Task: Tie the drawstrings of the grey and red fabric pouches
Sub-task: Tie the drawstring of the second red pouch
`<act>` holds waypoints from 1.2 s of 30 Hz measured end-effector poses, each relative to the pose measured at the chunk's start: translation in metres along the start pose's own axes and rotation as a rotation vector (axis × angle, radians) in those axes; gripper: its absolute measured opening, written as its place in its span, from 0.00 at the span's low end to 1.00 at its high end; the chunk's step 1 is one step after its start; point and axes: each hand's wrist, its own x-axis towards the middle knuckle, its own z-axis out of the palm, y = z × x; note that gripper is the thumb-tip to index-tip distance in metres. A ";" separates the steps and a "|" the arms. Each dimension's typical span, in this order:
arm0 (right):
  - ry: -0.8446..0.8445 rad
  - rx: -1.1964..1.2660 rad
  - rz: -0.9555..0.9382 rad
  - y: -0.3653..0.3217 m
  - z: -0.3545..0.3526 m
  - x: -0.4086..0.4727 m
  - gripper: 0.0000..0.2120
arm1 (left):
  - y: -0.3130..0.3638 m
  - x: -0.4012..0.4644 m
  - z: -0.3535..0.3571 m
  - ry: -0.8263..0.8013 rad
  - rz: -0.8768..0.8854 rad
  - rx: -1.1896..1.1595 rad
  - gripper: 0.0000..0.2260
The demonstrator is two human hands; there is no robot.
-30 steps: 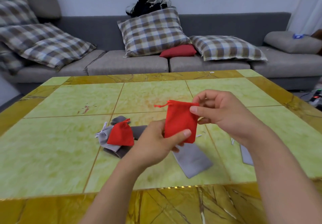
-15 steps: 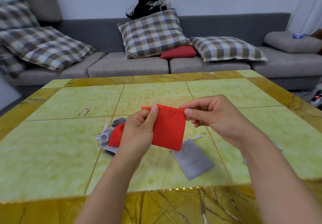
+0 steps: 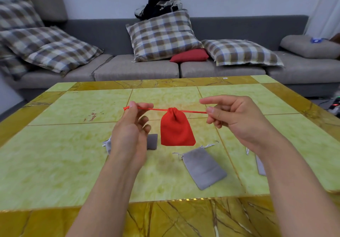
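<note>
The left hand [image 3: 128, 126] pinched one end of the red drawstring [image 3: 152, 109] between its thumb and first finger, and its other fingers were loosely bent below the pinch. The right hand [image 3: 237, 119] pinched the other end of the same string between its thumb and a bent finger, with its first finger pointing out over the pinch. The string ran tight and nearly flat from one pinch to the other. The red pouch [image 3: 175, 130] hung in the air from the middle of the string, about halfway between the two pinches and below them. Its top was bunched up tight where the string went through. Under the hanging pouch, on the green and gold table [image 3: 55, 163], lay a flat grey pouch [image 3: 204, 168] with its mouth still wide and its pale strings loose. It sat below and a bit toward the right hand's pinch. Another grey pouch [image 3: 260, 165] peeked out from under the right arm, mostly hidden. Behind the left hand lay a small pile of grey pouches [image 3: 152, 142], partly hidden by that hand. Far past both hands stood a grey sofa [image 3: 136, 69] with checked pillows [image 3: 161, 34] and a small red cushion [image 3: 189, 56].
</note>
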 end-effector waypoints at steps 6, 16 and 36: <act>-0.119 -0.056 0.148 0.007 0.005 0.000 0.11 | -0.001 -0.005 0.003 -0.133 -0.092 0.013 0.15; -0.113 0.501 0.262 -0.007 0.033 -0.002 0.17 | -0.010 -0.009 0.009 -0.126 -0.139 -0.003 0.18; -0.127 0.352 0.111 -0.007 0.039 -0.002 0.15 | -0.004 -0.007 0.001 -0.274 0.034 0.240 0.10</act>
